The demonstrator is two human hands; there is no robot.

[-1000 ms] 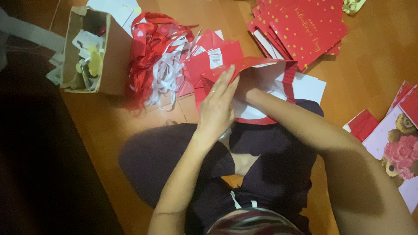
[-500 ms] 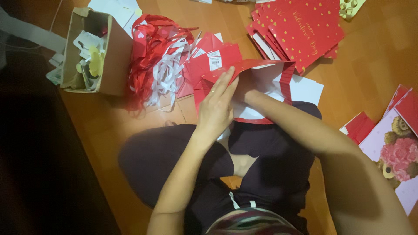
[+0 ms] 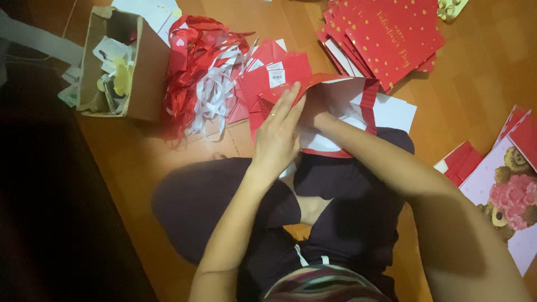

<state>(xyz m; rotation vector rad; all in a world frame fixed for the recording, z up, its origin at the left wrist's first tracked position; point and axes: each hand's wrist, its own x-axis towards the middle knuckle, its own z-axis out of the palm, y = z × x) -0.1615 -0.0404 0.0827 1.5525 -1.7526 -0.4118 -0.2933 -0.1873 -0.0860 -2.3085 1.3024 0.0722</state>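
I sit cross-legged on a wooden floor with a red paper gift bag with a white inside opened in front of my knees. My left hand lies flat with fingers together against the bag's red outer side. My right hand reaches into the bag's mouth; its fingers are hidden inside. Under the bag lie several flat red folded bags.
A stack of red bags with gold hearts lies at the far right. A heap of red and white ribbons and a brown cardboard box of scraps are at the far left. Pink bags with a bear picture lie right.
Both hands stay on the bag in nearly the same pose; the view has shifted slightly.
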